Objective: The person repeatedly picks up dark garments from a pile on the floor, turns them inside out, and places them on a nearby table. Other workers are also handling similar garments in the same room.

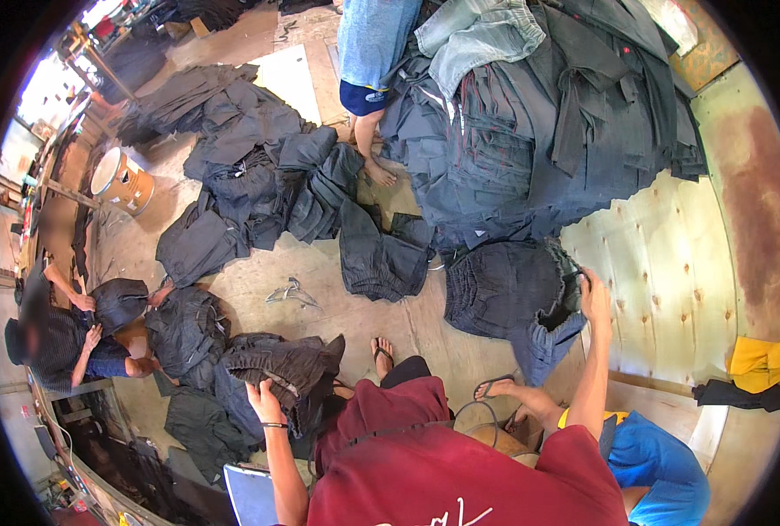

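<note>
My left hand [265, 401], with a dark band at its wrist, is closed on the gathered edge of a dark pair of pants [289, 364] beside my left leg. Out to the right, my right hand [595, 298] grips the elastic waistband of dark grey shorts [504, 285]. Their waist opening faces my hand, and one part hangs down below it. My right fingers are partly hidden behind the cloth. Another dark elastic-waist garment [383, 254] lies on the floor just left of these shorts.
A high heap of dark garments [530, 149] fills the far right, with faded jeans [482, 39] on top. More dark clothes [249, 184] lie left of it. A person stands by the heap; another sits at left holding dark cloth [120, 302]. A bucket [122, 181] stands far left.
</note>
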Demonstrator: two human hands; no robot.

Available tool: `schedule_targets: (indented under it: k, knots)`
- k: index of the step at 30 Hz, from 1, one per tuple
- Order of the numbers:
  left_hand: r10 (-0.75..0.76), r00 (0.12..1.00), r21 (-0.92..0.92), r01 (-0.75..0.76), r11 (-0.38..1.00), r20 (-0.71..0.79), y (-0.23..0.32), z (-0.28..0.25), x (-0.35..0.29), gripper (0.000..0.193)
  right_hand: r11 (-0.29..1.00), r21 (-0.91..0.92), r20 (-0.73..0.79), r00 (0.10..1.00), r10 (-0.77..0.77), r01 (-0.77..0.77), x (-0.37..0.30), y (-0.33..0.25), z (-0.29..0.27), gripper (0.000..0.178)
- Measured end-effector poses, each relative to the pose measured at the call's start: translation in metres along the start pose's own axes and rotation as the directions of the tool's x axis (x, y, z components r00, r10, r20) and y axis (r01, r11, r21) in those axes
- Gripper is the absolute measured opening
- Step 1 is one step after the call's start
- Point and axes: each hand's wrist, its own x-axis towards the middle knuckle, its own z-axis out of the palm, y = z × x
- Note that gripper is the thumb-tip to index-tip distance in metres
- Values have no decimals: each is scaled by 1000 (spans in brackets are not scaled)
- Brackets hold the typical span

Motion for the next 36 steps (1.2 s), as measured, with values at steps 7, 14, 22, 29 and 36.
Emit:
schedule_targets:
  k: [7,14,22,29,36]
  knots:
    - [52,999,51,-51,997,-6,5,24,-14,33,986,-118,42,992,123,-117,6,7,95,42]
    - [74,966,18,-81,997,247,38,81,-24,33,950,270,443,856,-266,155,-40,-175,224,67]
    - [113,884,-58,-97,994,453,107,105,-38,44,350,934,348,406,-845,-71,-176,-406,205,74]
    - [499,813,462,-582,669,301,192,78,-64,60,432,882,456,576,-678,-189,-130,-413,191,40]
    - [553,785,472,-615,632,281,227,112,-105,63,232,905,410,586,-698,-357,-149,-419,163,28]
